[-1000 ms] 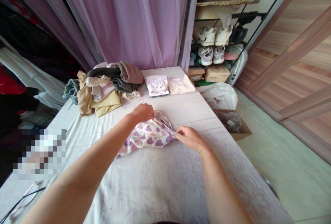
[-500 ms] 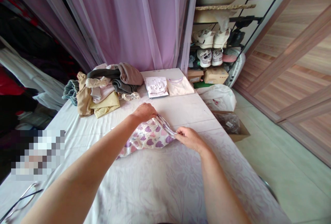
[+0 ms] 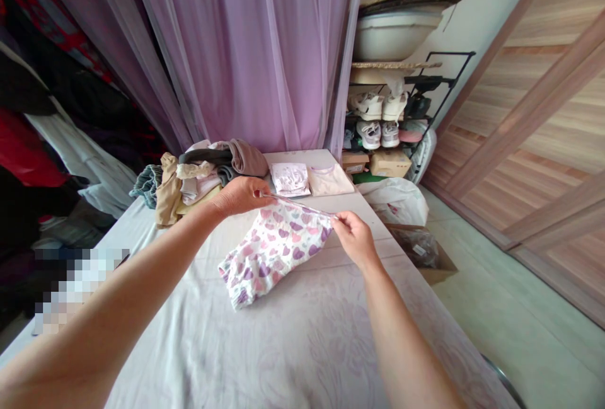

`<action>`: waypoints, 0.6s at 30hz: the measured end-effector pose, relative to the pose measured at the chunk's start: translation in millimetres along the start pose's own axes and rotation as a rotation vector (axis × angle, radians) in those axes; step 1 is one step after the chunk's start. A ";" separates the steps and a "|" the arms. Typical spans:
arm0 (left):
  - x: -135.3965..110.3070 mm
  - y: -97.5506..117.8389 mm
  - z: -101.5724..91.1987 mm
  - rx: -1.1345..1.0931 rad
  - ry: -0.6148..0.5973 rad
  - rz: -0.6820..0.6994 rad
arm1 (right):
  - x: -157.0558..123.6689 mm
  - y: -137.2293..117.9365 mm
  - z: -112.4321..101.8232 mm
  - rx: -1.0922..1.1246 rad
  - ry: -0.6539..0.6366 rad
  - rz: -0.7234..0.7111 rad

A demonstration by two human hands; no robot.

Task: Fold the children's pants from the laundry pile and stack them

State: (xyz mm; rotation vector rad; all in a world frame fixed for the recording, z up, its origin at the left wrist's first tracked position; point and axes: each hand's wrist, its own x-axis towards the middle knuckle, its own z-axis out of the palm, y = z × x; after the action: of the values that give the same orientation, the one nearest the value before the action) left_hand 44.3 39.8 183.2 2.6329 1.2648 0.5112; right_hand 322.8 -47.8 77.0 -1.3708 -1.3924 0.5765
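Observation:
White pants [image 3: 278, 242] printed with purple and pink hearts hang from both my hands above the table, the waistband stretched between them. My left hand [image 3: 243, 196] pinches one end of the waistband, and my right hand [image 3: 353, 236] grips the other end, a little nearer to me. The gathered leg cuffs point down to the left and seem to rest on the tablecloth [image 3: 302, 346]. Beyond the pants lie a folded white printed garment [image 3: 290, 179] and a folded pale top [image 3: 329, 180], side by side.
A heap of clothes [image 3: 246, 155] sits at the table's far left, partly behind my left hand. Purple curtains [image 3: 246, 56] hang behind the table. To the right are a shoe rack [image 3: 428, 120], a white plastic bag [image 3: 397, 201] and an open cardboard box [image 3: 437, 261] on the floor.
Both hands have lifted the waistband and pulled it straighter and wider. The pants are now more spread out, with their cuffs showing. The camera view has tilted up slightly.

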 end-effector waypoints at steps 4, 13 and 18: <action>-0.1 -7.6 -36.3 -0.216 0.138 -0.084 | 57.7 -47.5 -5.2 -0.079 -0.039 -0.175; -19.0 -6.2 -96.4 -0.250 0.207 -0.102 | 103.9 -149.7 -16.1 -0.218 0.012 -0.455; -29.0 -3.4 -104.5 -0.060 0.173 -0.252 | 87.2 -167.8 -5.4 -0.200 -0.162 -0.491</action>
State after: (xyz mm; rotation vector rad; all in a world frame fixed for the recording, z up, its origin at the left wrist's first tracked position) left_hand -14.5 20.2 272.2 2.3763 1.5769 0.7319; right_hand 276.1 -7.6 255.9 -1.0888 -1.8817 0.2290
